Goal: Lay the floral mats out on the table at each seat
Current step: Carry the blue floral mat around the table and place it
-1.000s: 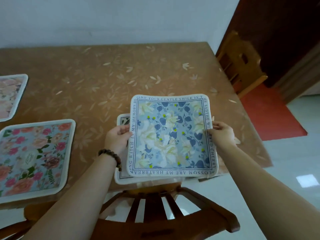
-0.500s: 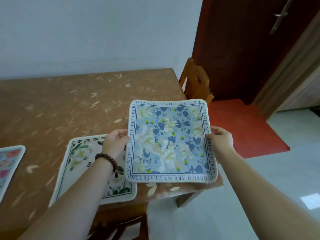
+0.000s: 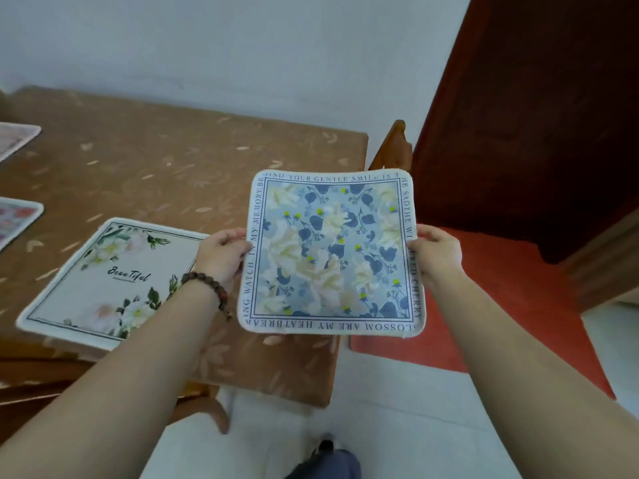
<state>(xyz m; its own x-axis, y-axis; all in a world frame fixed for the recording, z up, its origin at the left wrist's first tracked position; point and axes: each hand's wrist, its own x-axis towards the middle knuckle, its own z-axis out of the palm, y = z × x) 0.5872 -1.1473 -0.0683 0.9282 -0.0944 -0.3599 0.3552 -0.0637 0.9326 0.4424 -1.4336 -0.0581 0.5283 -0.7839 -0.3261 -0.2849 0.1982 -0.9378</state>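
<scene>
I hold a blue floral mat (image 3: 332, 254) with a lettered border flat in the air, over the table's near right corner. My left hand (image 3: 223, 254) grips its left edge and my right hand (image 3: 437, 254) grips its right edge. A white mat with green leaves and the word "Beautiful" (image 3: 110, 281) lies on the brown table (image 3: 166, 174) near the front edge, left of my left hand. Two pink floral mats (image 3: 17, 219) (image 3: 15, 138) show partly at the far left edge.
A wooden chair (image 3: 394, 146) stands at the table's right end, against a dark red door (image 3: 539, 115). A red floor mat (image 3: 511, 299) lies below the door. Another chair (image 3: 193, 402) is tucked under the table's front edge. A shoe (image 3: 325, 447) shows on the white floor.
The view has swung right along the table's edge with the blue mat still in both hands. The white "Beautiful" mat now lies fully uncovered on the table to the left.
</scene>
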